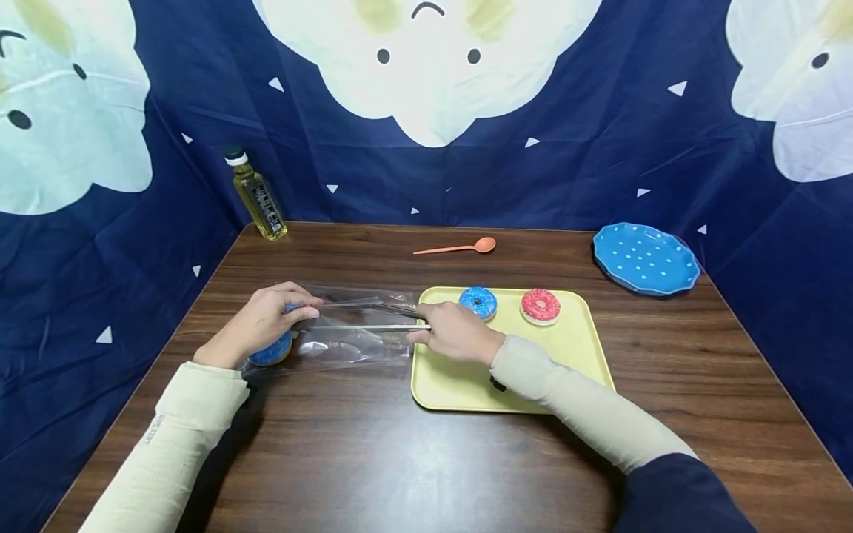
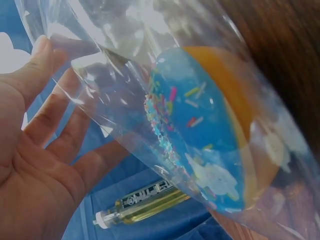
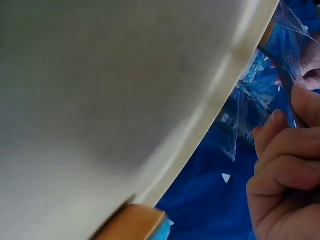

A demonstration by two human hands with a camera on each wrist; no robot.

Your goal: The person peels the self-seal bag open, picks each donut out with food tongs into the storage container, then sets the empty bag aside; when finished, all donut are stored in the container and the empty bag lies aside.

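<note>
Two hands engaged | Right hand (image 1: 457, 331): fingers clamped on slim metallic tongs (image 1: 400, 327), axis nine-to-three o'clock | Left hand (image 1: 261, 323): fingers pinching clear plastic bag (image 1: 360, 349) | Blue-iced ring doughnut (image 1: 272, 351): inside bag, nine o'clock from tongs, left hand nearer

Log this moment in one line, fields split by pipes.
left hand: holding clear bag | right hand: gripping tongs | in bag: blue-iced donut | on yellow tray: blue donut, red donut
</note>
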